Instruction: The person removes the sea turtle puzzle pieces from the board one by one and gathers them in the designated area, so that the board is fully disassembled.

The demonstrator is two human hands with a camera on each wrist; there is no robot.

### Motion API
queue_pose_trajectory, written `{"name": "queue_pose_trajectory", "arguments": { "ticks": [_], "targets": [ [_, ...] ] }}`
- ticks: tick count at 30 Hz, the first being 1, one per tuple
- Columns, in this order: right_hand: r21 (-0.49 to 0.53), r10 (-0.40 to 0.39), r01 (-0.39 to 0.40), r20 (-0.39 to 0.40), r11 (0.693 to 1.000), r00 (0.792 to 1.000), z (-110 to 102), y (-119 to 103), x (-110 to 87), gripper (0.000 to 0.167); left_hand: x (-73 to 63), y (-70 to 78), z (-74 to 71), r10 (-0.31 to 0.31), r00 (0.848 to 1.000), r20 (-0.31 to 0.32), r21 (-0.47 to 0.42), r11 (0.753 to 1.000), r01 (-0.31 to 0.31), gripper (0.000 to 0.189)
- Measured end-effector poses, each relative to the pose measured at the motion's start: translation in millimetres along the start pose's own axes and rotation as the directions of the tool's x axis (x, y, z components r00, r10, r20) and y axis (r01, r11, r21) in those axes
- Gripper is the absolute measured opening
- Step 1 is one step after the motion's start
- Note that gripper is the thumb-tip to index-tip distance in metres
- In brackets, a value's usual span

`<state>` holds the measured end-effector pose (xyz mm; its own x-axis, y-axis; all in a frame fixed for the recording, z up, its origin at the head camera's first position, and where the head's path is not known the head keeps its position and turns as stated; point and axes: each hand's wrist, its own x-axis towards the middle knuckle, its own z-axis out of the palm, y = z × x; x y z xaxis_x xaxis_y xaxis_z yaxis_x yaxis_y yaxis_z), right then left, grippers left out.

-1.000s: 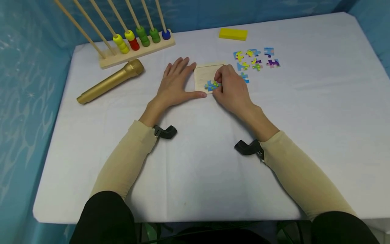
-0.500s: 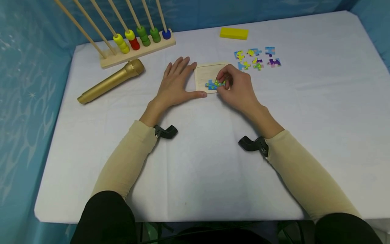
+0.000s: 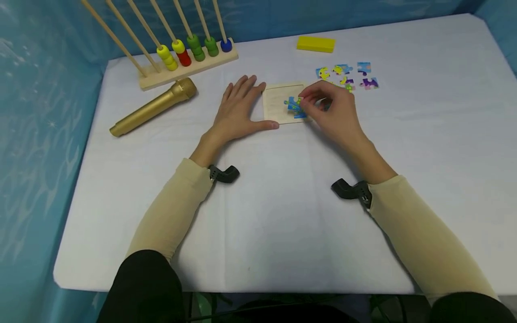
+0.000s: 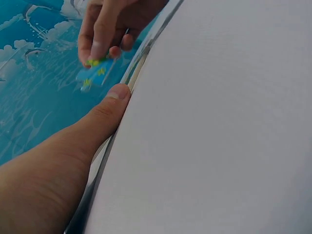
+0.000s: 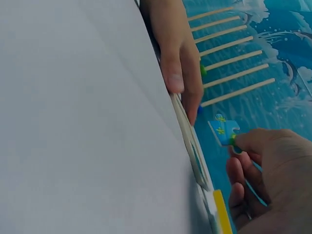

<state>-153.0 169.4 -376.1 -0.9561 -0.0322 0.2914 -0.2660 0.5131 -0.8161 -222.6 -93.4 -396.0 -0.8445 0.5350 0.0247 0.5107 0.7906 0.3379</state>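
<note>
My right hand (image 3: 335, 110) pinches a blue jigsaw piece with yellow-green flowers (image 3: 292, 104) between thumb and fingers. In both wrist views the piece is raised, clear of the surface below. Under it is a shallow wooden puzzle tray (image 3: 273, 104), where a second blue piece (image 3: 300, 115) lies near the front edge, partly hidden by the right hand. At the tray's left side my left hand (image 3: 238, 110) lies with fingers spread. Its thumb touches the front edge and its index fingertip the back left corner. The left wrist view shows that thumb (image 4: 109, 105) against the tray's rim.
Several loose jigsaw pieces (image 3: 364, 67) lie behind and right of the tray, some partly covered by the right hand. Farther back is a yellow block (image 3: 316, 44). At left are a gold microphone (image 3: 155, 107) and a wooden peg abacus (image 3: 190, 70) with coloured beads. White cloth covers the table (image 3: 274, 215).
My right hand has drawn back to the right and lifted, bringing the pinched piece up off the tray. The left hand keeps its place on the tray, while the head view has shifted slightly.
</note>
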Motion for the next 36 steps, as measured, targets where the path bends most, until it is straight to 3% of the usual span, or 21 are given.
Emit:
{"name": "queue_pose_trajectory", "arguments": {
  "ticks": [7,12,17,21,26,30,36],
  "targets": [
    [0.083,0.135,-0.128,-0.086,0.988,0.987,-45.7,2.9,-13.0,0.024,1.6,-0.9,0.3,-0.004,1.000,0.009,0.001,1.000,0.004,0.112],
    [0.007,0.243,-0.244,-0.117,0.970,0.963,-79.5,33.4,-19.3,0.027,2.3,-0.4,-0.7,0.002,1.000,0.011,-0.002,1.000,-0.002,0.112],
    [-0.159,0.319,-0.344,-0.159,0.926,0.934,-90.4,55.8,-18.5,0.034,1.0,0.1,-0.6,0.000,1.000,0.012,-0.003,1.000,0.000,0.112],
    [-0.232,0.254,-0.290,-0.170,0.929,0.952,-88.3,61.0,-19.9,0.035,0.4,0.4,-0.1,-0.004,1.000,0.013,-0.007,1.000,0.005,0.112],
    [-0.251,0.155,-0.199,-0.186,0.947,0.970,-85.0,58.3,-22.6,0.034,1.2,0.6,0.1,-0.006,1.000,0.017,-0.002,1.000,0.006,0.113],
    [-0.260,0.126,-0.175,-0.195,0.950,0.973,-81.3,54.2,-22.6,0.037,1.1,-0.5,-0.9,-0.005,1.000,0.011,-0.001,1.000,0.005,0.112],
    [-0.311,0.117,-0.155,-0.138,0.938,0.983,-78.3,54.3,-25.6,0.042,1.2,0.5,1.2,-0.004,1.000,0.010,-0.015,1.000,0.004,0.111]
  ]
}}
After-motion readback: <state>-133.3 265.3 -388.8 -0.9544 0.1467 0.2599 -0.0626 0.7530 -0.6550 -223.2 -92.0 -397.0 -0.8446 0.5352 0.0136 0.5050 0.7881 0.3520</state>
